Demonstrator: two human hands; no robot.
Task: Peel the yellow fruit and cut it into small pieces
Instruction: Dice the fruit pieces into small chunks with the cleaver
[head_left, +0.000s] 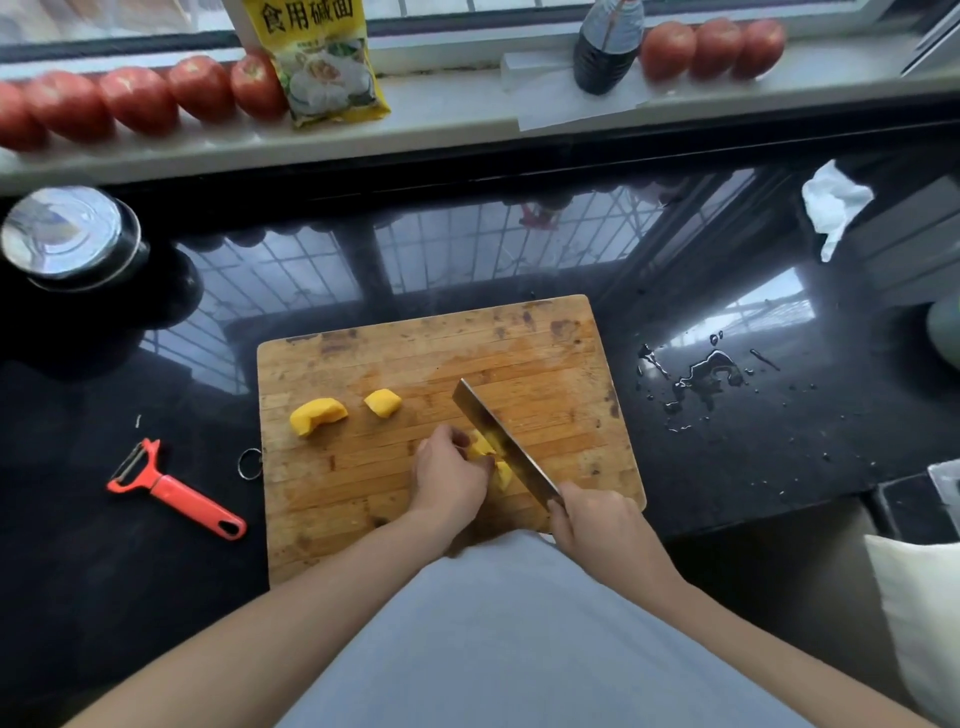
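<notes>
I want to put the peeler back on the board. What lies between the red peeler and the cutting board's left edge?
In the head view, only a small metal ring at the cutting board edge; otherwise bare black counter beside the peeler.

Fruit pieces (318, 414) were bright yellow-orange. Cutting board (431, 358) was tan wood with fine parallel grain lines and dark brown stains near the far edge. Bench (156, 571) was glossy black, carrying a pale grid-patterned reflection. Peeler (174, 491) was red-orange. Tomatoes (137, 98) were red. Packet (324, 62) was yellow with black characters. Knife blade (501, 441) was grey steel. Bottle (605, 47) was dark brown-black. Crumpled tissue (834, 205) was white.
</notes>
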